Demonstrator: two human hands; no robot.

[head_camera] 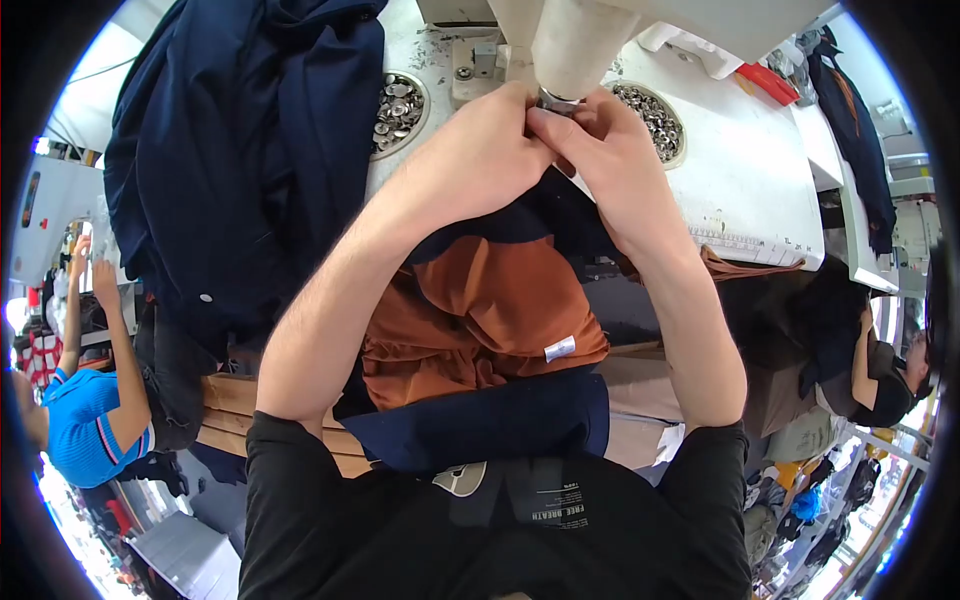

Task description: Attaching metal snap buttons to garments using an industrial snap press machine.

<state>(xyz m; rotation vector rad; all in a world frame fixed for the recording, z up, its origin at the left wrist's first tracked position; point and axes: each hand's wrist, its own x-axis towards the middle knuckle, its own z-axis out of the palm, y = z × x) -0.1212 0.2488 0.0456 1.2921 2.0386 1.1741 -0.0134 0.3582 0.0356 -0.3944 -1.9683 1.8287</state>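
Note:
Both hands meet right under the metal tip (559, 101) of a snap-fastening press (581, 45). My left hand (499, 154) and my right hand (607, 146) have their fingers bent together, gripping the upper part of a navy garment (566, 206). The gripped edge and most fingertips are hidden behind my hands and the press. Below, the garment hangs over the table's front edge into my lap, with its rust-orange lining (487, 300) turned out and a small white label (559, 348) showing. Round bowls of metal snap parts flank my wrists, one left (397, 112) and one right (649, 120).
A heap of navy garments (232, 150) covers the table's left side. The white tabletop (750, 187) bears a printed ruler along its front edge. A red object (769, 82) lies at the back right. Co-workers sit left (97, 427) and right (885, 382). Cardboard boxes (637, 382) stand beneath.

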